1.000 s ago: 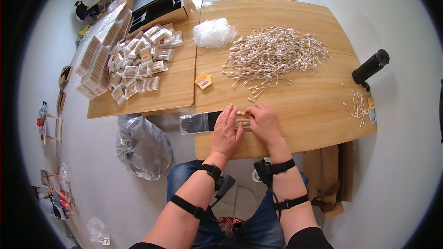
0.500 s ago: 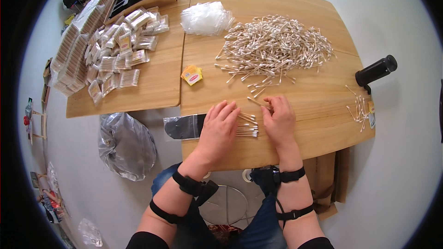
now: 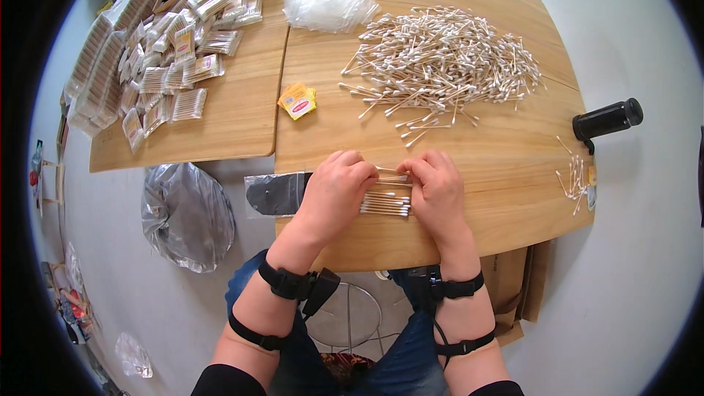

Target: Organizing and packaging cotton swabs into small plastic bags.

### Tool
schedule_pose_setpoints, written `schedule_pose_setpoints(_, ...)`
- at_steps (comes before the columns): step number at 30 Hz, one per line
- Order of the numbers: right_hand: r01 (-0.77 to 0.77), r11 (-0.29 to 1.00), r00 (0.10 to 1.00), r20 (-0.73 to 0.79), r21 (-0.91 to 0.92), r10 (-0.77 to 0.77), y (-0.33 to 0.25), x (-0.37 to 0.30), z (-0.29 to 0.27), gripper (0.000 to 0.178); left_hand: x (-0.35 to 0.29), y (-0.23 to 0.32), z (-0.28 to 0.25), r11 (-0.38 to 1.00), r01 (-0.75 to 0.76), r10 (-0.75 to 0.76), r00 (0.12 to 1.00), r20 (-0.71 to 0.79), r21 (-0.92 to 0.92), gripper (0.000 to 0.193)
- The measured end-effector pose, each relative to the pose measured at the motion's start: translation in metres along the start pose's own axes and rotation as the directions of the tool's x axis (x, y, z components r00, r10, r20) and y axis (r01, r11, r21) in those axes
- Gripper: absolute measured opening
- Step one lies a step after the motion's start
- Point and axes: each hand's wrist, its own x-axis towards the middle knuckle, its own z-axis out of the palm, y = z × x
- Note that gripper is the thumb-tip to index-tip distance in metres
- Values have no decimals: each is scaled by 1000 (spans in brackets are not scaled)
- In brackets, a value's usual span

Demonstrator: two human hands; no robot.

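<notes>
My left hand (image 3: 336, 189) and my right hand (image 3: 438, 189) face each other near the table's front edge. Both are closed in a pinch at opposite ends of a cotton swab (image 3: 389, 169). Just below it, a row of cotton swabs (image 3: 386, 204) lies side by side between the hands, partly covered by my left hand. From under that hand a clear plastic sleeve with a dark flat insert (image 3: 275, 194) sticks out past the table's edge. Farther back spreads a large heap of loose cotton swabs (image 3: 447, 59).
Yellow and orange cards (image 3: 298, 101) lie left of the heap, below a stack of clear bags (image 3: 330, 4). Packed swab bundles (image 3: 183, 66) cover the left table. A black cylinder (image 3: 609, 119) and scattered swabs (image 3: 574, 183) are at the right edge. A grey plastic-covered bundle (image 3: 188, 216) sits below.
My right hand has brought a swab down and left to the row. My left hand, earlier spread flat over the row, has drawn its fingers into a pinch. The view has shifted slightly.
</notes>
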Motion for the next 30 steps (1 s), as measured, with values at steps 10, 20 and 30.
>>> schedule_pose_setpoints(10, 13, 998, 1000, -19, 54, -12, -5, -1, 1, 19, 1, 1, 1, 992, 105, -107, 994, -21, -67, 7)
schedule_pose_setpoints(20, 18, 996, 1000, -11, 91, -17, -6, -1, -1, 18, -3, -3, 4, 998, 31, -36, 995, -89, -51, 12)
schedule_pose_setpoints(30, 23, 993, 998, -52, 115, -17, -8, -2, -1, 14, -3, 3, 10, 999, 44, -40, 991, -125, 28, 16)
